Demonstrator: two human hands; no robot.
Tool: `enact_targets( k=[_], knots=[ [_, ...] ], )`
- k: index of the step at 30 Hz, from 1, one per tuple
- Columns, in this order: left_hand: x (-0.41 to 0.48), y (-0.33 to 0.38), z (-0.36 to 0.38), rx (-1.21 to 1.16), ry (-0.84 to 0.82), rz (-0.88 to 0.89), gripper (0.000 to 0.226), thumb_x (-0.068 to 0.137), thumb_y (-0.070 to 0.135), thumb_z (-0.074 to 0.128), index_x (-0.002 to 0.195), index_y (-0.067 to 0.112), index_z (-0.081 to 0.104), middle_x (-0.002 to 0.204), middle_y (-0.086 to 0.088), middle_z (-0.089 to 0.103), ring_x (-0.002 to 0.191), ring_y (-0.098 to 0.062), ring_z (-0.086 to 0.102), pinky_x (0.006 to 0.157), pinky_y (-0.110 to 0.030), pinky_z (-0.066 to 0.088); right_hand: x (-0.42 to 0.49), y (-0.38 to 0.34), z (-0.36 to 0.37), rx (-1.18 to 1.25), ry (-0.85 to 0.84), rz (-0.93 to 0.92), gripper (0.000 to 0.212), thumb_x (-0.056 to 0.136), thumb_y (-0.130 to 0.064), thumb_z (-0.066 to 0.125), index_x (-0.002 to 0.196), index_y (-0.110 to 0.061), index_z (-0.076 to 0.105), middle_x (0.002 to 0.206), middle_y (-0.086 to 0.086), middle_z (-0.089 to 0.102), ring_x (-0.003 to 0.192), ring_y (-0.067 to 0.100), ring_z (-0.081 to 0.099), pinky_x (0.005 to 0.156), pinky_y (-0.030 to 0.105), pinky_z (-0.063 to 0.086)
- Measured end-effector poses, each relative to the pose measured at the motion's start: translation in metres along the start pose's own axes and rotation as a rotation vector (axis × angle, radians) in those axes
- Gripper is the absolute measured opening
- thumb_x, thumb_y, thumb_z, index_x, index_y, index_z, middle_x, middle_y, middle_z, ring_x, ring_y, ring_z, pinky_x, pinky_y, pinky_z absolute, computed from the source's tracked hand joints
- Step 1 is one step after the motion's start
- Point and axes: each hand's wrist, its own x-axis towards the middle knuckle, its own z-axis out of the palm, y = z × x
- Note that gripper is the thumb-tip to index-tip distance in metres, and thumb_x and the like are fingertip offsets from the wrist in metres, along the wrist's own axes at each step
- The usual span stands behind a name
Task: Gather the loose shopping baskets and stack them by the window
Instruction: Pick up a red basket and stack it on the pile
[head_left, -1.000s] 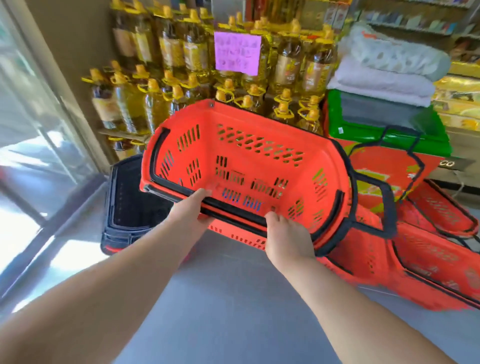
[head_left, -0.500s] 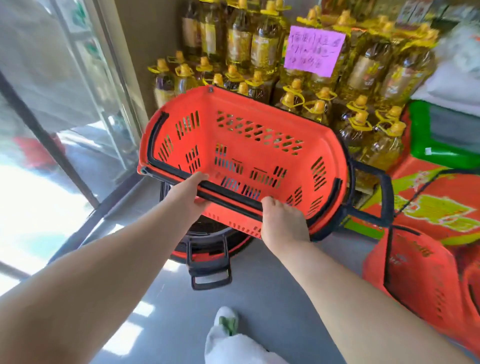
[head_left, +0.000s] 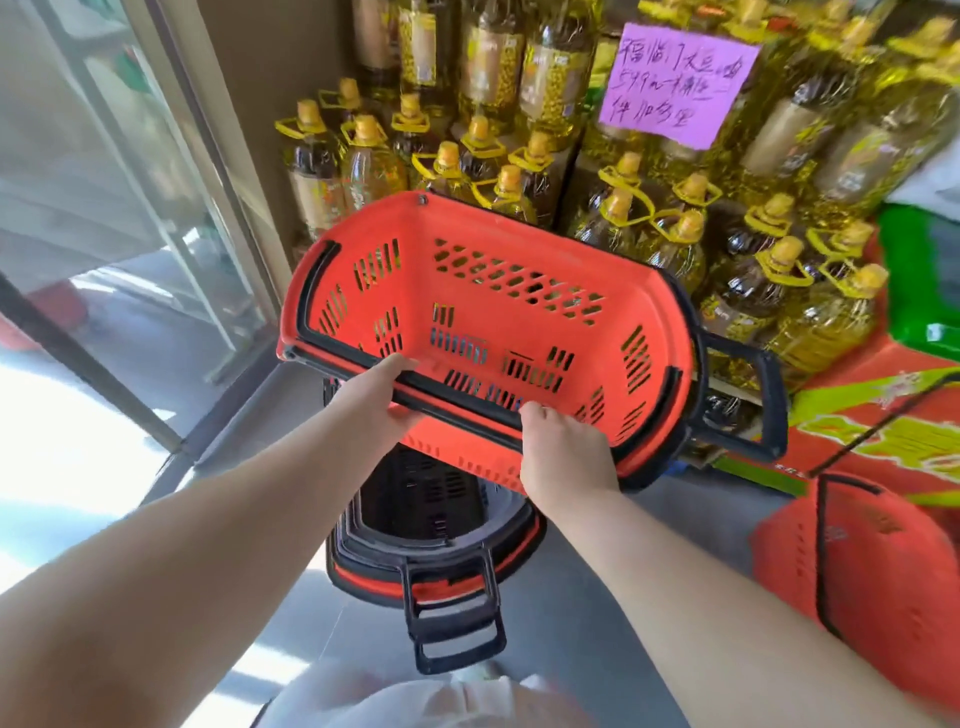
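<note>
I hold a red shopping basket (head_left: 498, 291) with black rim trim and a black end handle, tilted with its opening toward me. My left hand (head_left: 379, 400) grips its near rim at the left, and my right hand (head_left: 563, 452) grips the same rim further right. Directly below it, on the grey floor, stands a stack of baskets (head_left: 431, 551) with a dark inside, a red band and black handles pointing toward me. The held basket hovers above this stack without touching it. The glass window (head_left: 104, 208) is just to the left.
Many yellow-capped oil bottles (head_left: 675, 218) are piled behind the basket, with a purple handwritten sign (head_left: 675, 83) on them. Another red basket (head_left: 872, 561) lies at the right beside a red and green carton (head_left: 883, 426). My white trouser leg (head_left: 415, 701) shows at the bottom.
I have carried the red basket leftward toward the window. The stack on the floor now lies straight under the basket and closer to my feet.
</note>
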Motion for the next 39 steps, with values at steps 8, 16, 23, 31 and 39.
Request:
enact_targets(
  k=[8, 16, 23, 31, 39],
  knots=[
    [0.089, 0.053, -0.011, 0.177, -0.14, -0.127, 0.021, 0.071, 0.007, 0.071, 0.068, 0.011, 0.051, 0.042, -0.004, 0.054, 0.037, -0.017, 0.059, 0.047, -0.028, 0.052, 0.037, -0.076, 0.022, 0.002, -0.102, 0.319, 0.027, 0.078, -0.006, 0.056, 0.102, -0.013, 0.045, 0.092, 0.005, 0.063, 0.081, 0.028, 0.064, 0.055, 0.032, 0.036],
    [0.147, 0.084, -0.029, 0.338, -0.338, -0.237, 0.014, 0.07, 0.007, 0.068, 0.08, 0.013, 0.06, 0.077, -0.003, 0.066, 0.072, -0.019, 0.066, 0.066, -0.033, 0.058, 0.032, -0.143, 0.028, -0.072, -0.145, 0.632, 0.032, 0.064, -0.014, 0.067, 0.093, -0.016, 0.054, 0.076, 0.004, 0.066, 0.071, 0.028, 0.065, 0.064, 0.033, 0.046],
    [0.148, 0.114, -0.032, 0.332, -0.328, -0.231, 0.017, 0.073, 0.007, 0.067, 0.065, 0.013, 0.052, 0.038, -0.001, 0.057, 0.039, -0.015, 0.062, 0.048, -0.026, 0.054, 0.058, -0.176, 0.019, -0.203, -0.068, 0.651, 0.036, 0.029, -0.006, 0.076, 0.057, -0.012, 0.053, 0.043, 0.002, 0.056, 0.038, 0.021, 0.056, 0.047, 0.023, 0.041],
    [0.139, 0.172, -0.023, 0.376, -0.304, -0.139, 0.017, 0.067, 0.015, 0.071, 0.065, 0.014, 0.054, 0.043, -0.001, 0.058, 0.043, -0.016, 0.063, 0.046, -0.032, 0.054, 0.098, -0.189, -0.019, -0.269, -0.028, 0.615, 0.029, 0.051, -0.011, 0.072, 0.076, -0.008, 0.058, 0.063, 0.006, 0.066, 0.057, 0.024, 0.065, 0.055, 0.025, 0.04],
    [0.155, 0.172, -0.046, 0.541, -0.335, -0.167, 0.023, 0.077, 0.022, 0.074, 0.073, 0.013, 0.053, 0.069, -0.004, 0.061, 0.052, -0.02, 0.066, 0.035, -0.029, 0.052, 0.099, -0.218, 0.002, -0.115, -0.151, 0.658, 0.023, 0.072, -0.012, 0.061, 0.092, -0.009, 0.052, 0.082, 0.005, 0.068, 0.075, 0.025, 0.067, 0.059, 0.028, 0.033]
  ],
)
